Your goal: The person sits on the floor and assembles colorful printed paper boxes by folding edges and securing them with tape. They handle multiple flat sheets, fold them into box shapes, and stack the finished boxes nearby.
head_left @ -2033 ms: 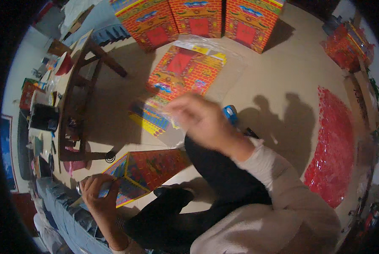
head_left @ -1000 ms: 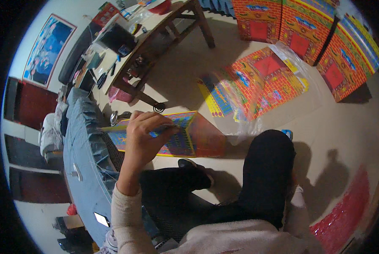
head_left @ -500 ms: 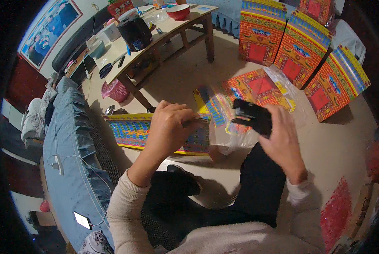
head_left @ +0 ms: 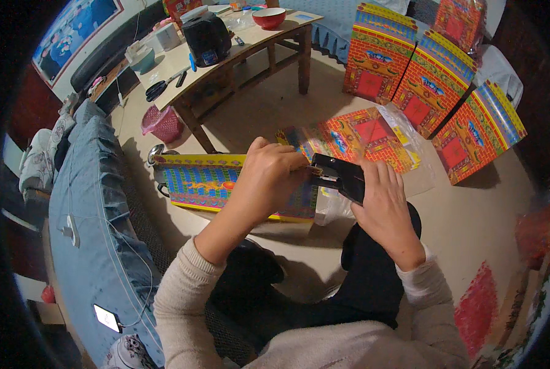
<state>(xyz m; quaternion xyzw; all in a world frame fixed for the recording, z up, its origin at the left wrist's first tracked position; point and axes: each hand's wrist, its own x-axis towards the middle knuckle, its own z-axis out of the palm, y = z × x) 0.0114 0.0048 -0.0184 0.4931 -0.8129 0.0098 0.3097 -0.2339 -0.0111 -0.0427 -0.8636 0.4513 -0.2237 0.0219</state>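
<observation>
One long patterned box [head_left: 207, 184] lies in front of the person, its blue roof pattern facing up. The left hand [head_left: 262, 178] pinches its edge near the right end, fingers closed on the cardboard. The right hand [head_left: 385, 203] grips a black stapler [head_left: 348, 178], fingers wrapped round it, its mouth at that edge, just beside the left fingertips. Half a second ago the stapler was apart from the edge; the left hand's pinch is unchanged. Beyond, printed sheets [head_left: 348, 132] and clear plastic [head_left: 425, 163] lie on the floor [head_left: 490, 203]. Three boxes [head_left: 419, 114] stand upright, printed characters on blue signs above their red doors. Leftward, the worktop [head_left: 170, 69] carries a red bowl [head_left: 270, 19] and scissors [head_left: 158, 89].
</observation>
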